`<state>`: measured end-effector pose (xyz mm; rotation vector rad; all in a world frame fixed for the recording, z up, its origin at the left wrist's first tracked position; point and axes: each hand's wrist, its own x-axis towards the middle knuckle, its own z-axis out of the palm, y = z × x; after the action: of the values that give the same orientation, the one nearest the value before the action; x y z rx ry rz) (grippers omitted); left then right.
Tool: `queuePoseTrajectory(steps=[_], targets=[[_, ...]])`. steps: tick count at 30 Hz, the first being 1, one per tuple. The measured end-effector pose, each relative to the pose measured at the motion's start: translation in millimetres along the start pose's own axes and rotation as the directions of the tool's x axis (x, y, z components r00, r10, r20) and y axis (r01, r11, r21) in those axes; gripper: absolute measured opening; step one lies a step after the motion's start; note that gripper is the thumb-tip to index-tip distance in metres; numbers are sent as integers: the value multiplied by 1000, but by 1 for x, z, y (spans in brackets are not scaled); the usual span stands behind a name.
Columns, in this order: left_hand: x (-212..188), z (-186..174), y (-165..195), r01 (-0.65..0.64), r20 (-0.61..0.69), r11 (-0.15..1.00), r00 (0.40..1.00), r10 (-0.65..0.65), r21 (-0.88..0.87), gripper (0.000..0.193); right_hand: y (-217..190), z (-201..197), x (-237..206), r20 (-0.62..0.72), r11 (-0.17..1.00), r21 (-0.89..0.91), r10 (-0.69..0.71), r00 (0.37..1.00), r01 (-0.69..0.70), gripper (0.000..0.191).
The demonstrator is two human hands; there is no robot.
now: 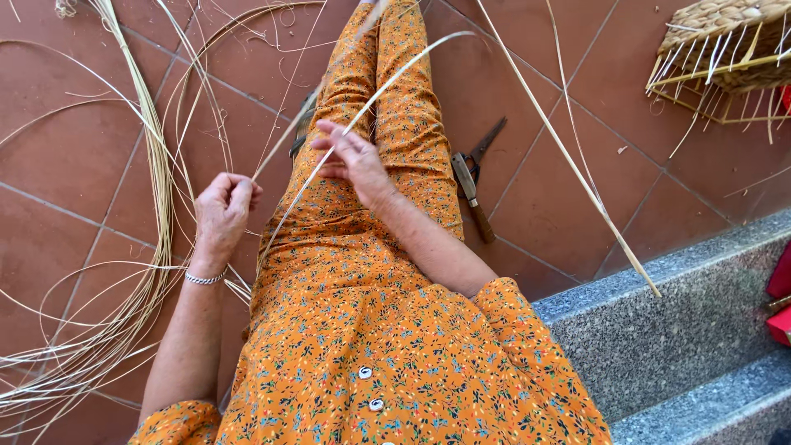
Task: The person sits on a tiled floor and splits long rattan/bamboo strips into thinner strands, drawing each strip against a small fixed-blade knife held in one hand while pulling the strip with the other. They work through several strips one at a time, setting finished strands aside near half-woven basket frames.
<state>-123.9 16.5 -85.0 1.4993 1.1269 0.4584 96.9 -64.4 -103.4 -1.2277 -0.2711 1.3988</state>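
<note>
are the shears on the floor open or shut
Open. The shears lie on the tiles beside the person's leg with the two blades spread apart at the tip; neither hand touches them.

Terracotta tiled floor [74, 156], edged by a grey stone step [659, 321]. Lying on it: loose pale cane strips [152, 189] at left, shears [474, 177] beside the legs, an unfinished woven basket [725, 41] at upper right.
</note>
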Motion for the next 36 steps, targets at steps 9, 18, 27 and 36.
queuePoseTrajectory(steps=[9, 18, 27, 36], targets=[[36, 54, 39, 130, 178, 981, 979, -103, -144, 19, 21, 25, -10, 264, 631, -585, -446, 855, 510, 45], [1, 17, 3, 2, 246, 998, 969, -17, 62, 17, -24, -14, 6, 188, 945, 318, -145, 971, 80, 49], [-25, -20, -4, 313, 334, 946, 904, -268, -89, 19, -24, -32, 6, 69, 949, 250, -217, 974, 193, 37], [27, 54, 46, 194, 399, 949, 913, -83, -247, 16, -53, -50, -12, -154, 921, 156, -333, 930, 356, 49]])
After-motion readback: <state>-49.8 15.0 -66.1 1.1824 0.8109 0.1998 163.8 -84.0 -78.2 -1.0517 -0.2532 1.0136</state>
